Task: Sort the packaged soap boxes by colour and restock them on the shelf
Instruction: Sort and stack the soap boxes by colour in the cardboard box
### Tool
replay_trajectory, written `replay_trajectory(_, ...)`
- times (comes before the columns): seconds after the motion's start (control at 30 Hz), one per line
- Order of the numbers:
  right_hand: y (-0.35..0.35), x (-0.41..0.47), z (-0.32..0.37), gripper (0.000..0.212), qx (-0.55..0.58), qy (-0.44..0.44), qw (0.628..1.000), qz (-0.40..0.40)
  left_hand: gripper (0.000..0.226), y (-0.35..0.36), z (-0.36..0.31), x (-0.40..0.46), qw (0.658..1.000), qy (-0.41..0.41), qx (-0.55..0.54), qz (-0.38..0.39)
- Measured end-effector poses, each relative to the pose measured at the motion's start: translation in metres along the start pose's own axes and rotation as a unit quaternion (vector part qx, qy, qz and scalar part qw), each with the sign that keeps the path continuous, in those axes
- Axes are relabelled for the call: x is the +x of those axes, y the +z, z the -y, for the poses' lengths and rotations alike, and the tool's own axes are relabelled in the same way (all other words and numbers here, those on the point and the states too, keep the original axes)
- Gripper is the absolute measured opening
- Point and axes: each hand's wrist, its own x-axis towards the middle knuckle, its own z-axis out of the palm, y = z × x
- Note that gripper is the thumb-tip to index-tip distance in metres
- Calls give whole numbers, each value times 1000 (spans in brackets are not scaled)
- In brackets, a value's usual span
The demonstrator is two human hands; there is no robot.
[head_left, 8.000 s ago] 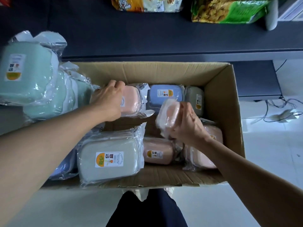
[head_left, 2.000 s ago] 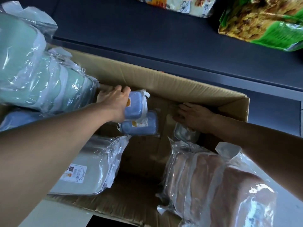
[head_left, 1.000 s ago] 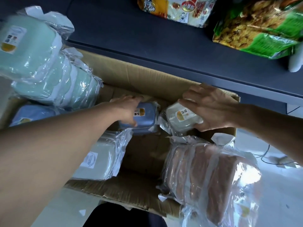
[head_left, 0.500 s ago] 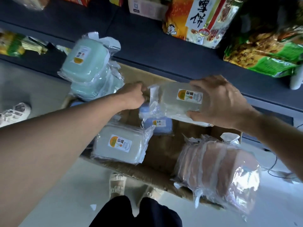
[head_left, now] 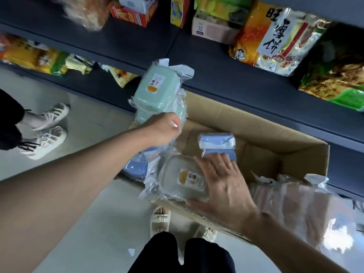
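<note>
An open cardboard box (head_left: 226,113) stands on the floor against the dark shelf (head_left: 216,79). My right hand (head_left: 222,186) lies over a wrapped grey soap box (head_left: 177,174) at the box's near edge, fingers spread on top and thumb under its near side. My fingertips touch two stacked blue soap boxes (head_left: 216,142) inside. My left hand (head_left: 163,131) is curled against the foot of a stack of green soap boxes (head_left: 153,91) at the box's left corner; what it holds is hidden. More blue boxes (head_left: 136,166) lie below it. Wrapped pink boxes (head_left: 295,203) are stacked at the right.
Snack bags (head_left: 275,36) and small cartons (head_left: 130,10) fill the shelves above the box. Another person's white shoes (head_left: 47,131) stand on the pale floor at the left. My own sandalled feet (head_left: 159,219) are just before the box's near wall.
My right hand has brought the grey soap box down from above the carton to its near left edge. My left hand has let go of its wrap and moved to the green stack.
</note>
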Motion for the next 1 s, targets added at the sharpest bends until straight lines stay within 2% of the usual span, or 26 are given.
replay_trajectory(0.1,14,-1,6,82,30,0,999,26,28,13,4,-2,997,26,41,60)
replay_trajectory(0.2,13,-5,2,85,92,37,995,25,28,22,5,-1,991,45,75,103)
replay_trajectory(0.37,18,-10,-2,89,115,91,987,70,26,25,12,6,981,62,117,144)
replay_trajectory(0.53,5,-5,-4,94,158,127,977,66,26,22,12,24,982,58,110,145)
replay_trajectory(0.6,-5,0,-14,86,189,176,966,29,27,22,10,32,982,53,107,145)
replay_trajectory(0.73,-2,17,-57,51,201,307,929,-49,33,32,0,49,981,53,116,143)
replay_trajectory(0.8,10,29,-82,42,193,366,909,-38,37,42,-7,58,980,56,117,150)
replay_trajectory(0.87,24,40,-106,43,182,408,895,-2,42,52,-14,68,979,52,120,156)
replay_trajectory(1.0,44,58,-131,34,152,417,892,87,46,62,-24,93,974,34,145,168)
